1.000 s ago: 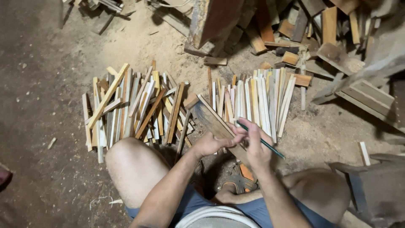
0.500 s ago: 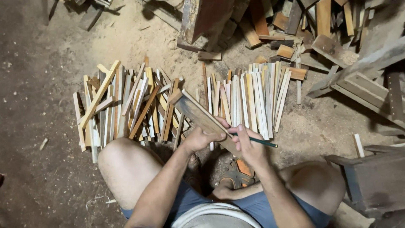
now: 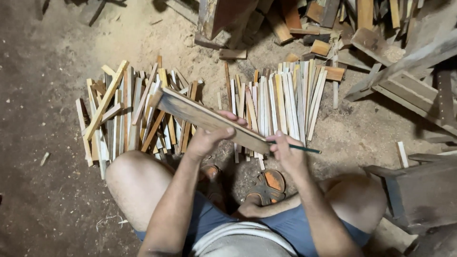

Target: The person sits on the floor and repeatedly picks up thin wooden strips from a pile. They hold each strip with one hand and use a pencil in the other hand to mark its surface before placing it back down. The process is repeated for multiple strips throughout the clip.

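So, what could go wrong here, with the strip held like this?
1. The left hand grips the long wooden strip near one end only, so it may tip or slip.
2. The right hand holds a pencil at the strip's end; a wobble could spoil a mark.

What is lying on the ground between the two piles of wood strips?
Between the left pile and the right pile, the head view shows sawdust-covered ground; the slat in the left hand crosses above the gap.
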